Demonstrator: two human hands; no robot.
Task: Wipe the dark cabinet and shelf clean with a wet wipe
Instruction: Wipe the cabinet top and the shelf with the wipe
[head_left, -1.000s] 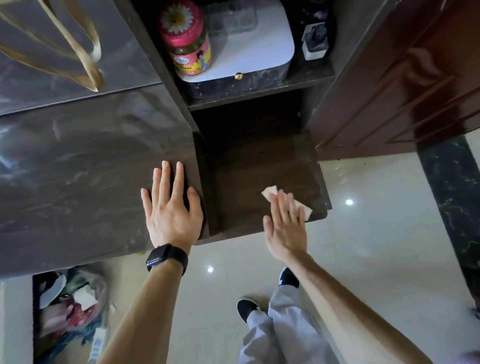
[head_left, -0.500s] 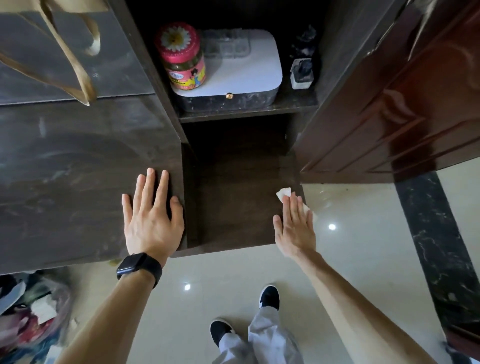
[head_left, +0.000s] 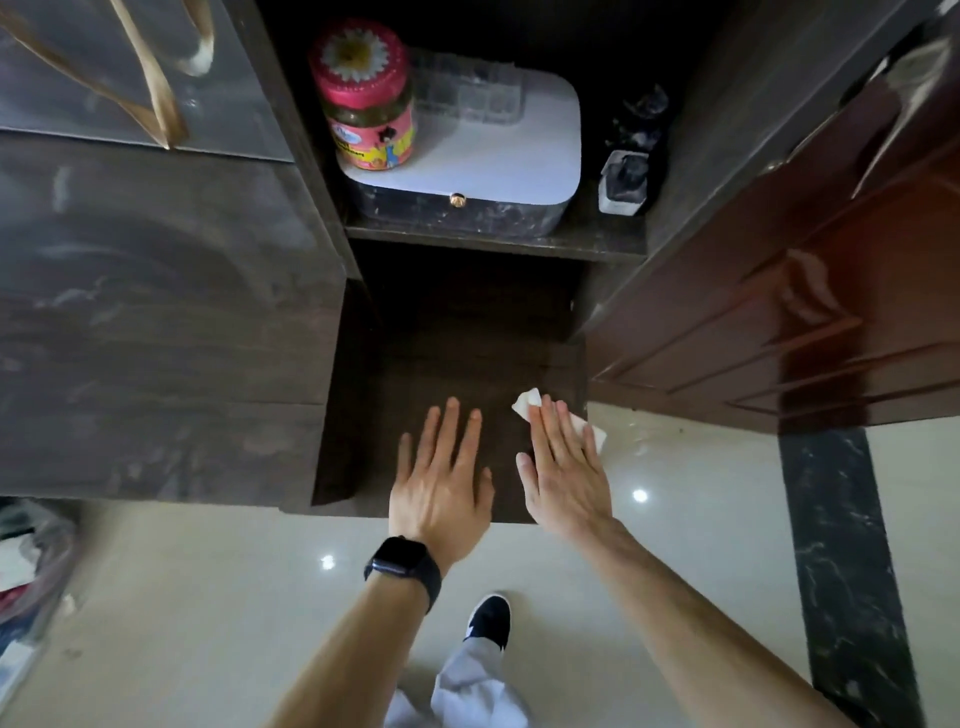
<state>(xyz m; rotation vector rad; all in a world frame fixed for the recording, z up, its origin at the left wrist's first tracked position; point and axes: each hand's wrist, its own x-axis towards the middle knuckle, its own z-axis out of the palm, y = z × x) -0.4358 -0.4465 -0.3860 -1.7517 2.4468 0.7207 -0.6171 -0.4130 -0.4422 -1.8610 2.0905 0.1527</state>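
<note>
Nearest, left hand (head_left: 441, 480) flat on the dark shelf (head_left: 431, 374), fingers spread and holding nothing, black watch (head_left: 402, 564) at the wrist. Just to its right, right hand (head_left: 563, 470) pressed palm-down on the wet wipe (head_left: 525, 404), fingers straight and pinning rather than pinching, white corners poking out at the shelf's right edge. Best done with even flat pressure, long overlapping strokes along the wood grain, wipe kept spread so no fold skips a strip, and a careful pass into the far corners. Matte, brown, grainy board here; left of it a glossier cabinet (head_left: 156, 322) face, smeared with pale streaks. Farther back, on an upper ledge, a pink-lidded jar (head_left: 366, 104) on a smooth, rounded white box (head_left: 498, 150).
</note>
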